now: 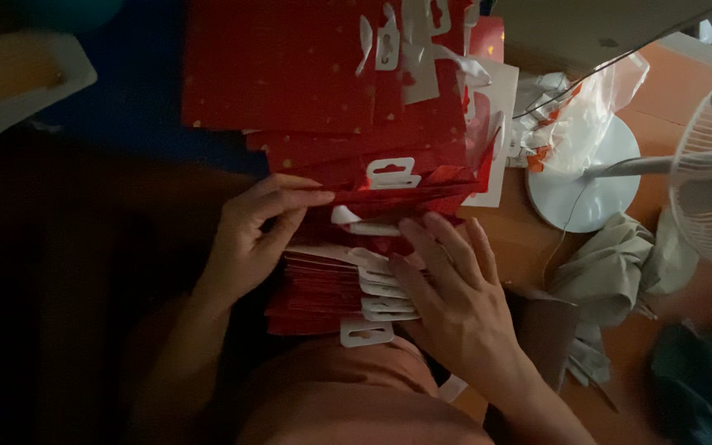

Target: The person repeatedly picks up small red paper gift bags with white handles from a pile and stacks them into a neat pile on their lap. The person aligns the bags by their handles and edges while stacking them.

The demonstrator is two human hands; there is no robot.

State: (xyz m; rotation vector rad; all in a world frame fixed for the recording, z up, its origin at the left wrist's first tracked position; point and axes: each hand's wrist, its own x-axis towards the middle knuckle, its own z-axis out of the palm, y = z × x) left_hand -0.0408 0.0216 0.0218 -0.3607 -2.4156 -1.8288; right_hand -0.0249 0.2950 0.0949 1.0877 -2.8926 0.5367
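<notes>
Both hands work a fanned row of red packets with white hang tabs.

The left hand [253, 239] pinches the top edge of one red packet [356, 196] between thumb and forefinger, that packet lying just beyond its fingertips. The right hand [447, 292] lies flat, fingers [442, 239] loosely spread, pressing on the white hang tabs [381, 288] of the nearer stack [315, 292], which sits between the two hands. The row runs away from the person toward a larger red pile [306, 66].
</notes>
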